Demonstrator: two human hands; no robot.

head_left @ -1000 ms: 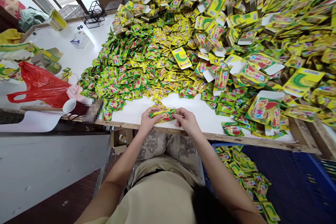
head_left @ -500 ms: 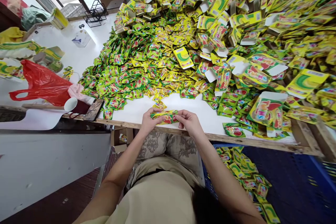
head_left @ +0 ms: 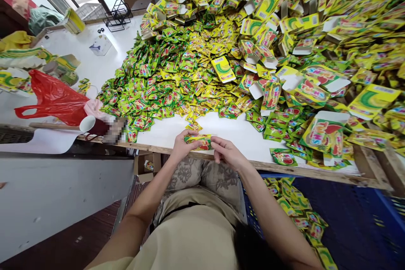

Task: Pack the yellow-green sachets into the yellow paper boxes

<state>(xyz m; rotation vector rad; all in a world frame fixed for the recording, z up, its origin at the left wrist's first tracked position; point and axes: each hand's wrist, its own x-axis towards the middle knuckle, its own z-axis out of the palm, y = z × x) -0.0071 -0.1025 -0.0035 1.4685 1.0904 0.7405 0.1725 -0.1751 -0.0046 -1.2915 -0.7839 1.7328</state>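
- Left hand (head_left: 182, 147): thumb and fingers pinching the left part of a small box (head_left: 200, 142).
- Right hand (head_left: 230, 154): fingers bent, fingertips at the box's right end. Can't tell if they grip it or only touch it.
- Box: between the two hands, long side running left to right, over the near edge of the white table (head_left: 158, 139). Can't tell if its underside touches the table.
- Loose packet (head_left: 193, 126): on the table, just beyond the box.
- Green packets (head_left: 142, 97): big heap, beyond the box and to the left.
- Yellow packets (head_left: 209, 44): heaped right beside the green ones, mixed in along the border.
- Yellow box (head_left: 223, 69): lying on the heap.
- Open carton (head_left: 324, 130): on the right of the table, flap up, packets around it.
- Blue crate (head_left: 348, 215): below the table edge, right side, printed packs in its left part.
- Cup (head_left: 98, 128): tipped on its side by the left table edge, near a red bag (head_left: 60, 103).
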